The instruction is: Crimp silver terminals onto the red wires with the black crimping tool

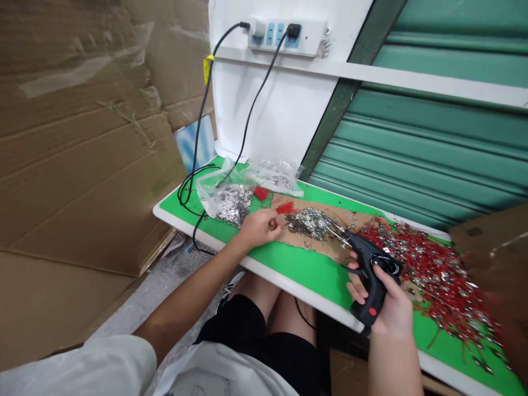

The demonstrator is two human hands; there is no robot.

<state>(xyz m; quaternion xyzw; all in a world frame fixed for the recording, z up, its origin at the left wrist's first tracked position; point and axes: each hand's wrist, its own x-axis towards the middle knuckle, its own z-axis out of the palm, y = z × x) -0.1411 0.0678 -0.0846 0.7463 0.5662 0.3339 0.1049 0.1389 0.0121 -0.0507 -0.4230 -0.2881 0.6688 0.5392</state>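
My right hand (390, 300) is wrapped round the grip of a black soldering gun (371, 264) with a red dot on its handle. The gun's thin metal tip points left, over a pile of small silver metal parts (311, 221) on a cardboard strip (299, 240). My left hand (259, 228) is closed in a pinch just left of that pile; what its fingers hold, if anything, is too small to make out. Close beyond those fingers lies a bundle of short red wires (285, 207).
A large heap of red wires with metal ends (441, 275) covers the right of the green table (301, 267). Plastic bags of metal parts (235, 201) lie at the back left. Black cables (202, 104) run up to a power strip (307, 38). Cardboard (82, 165) stands at the left.
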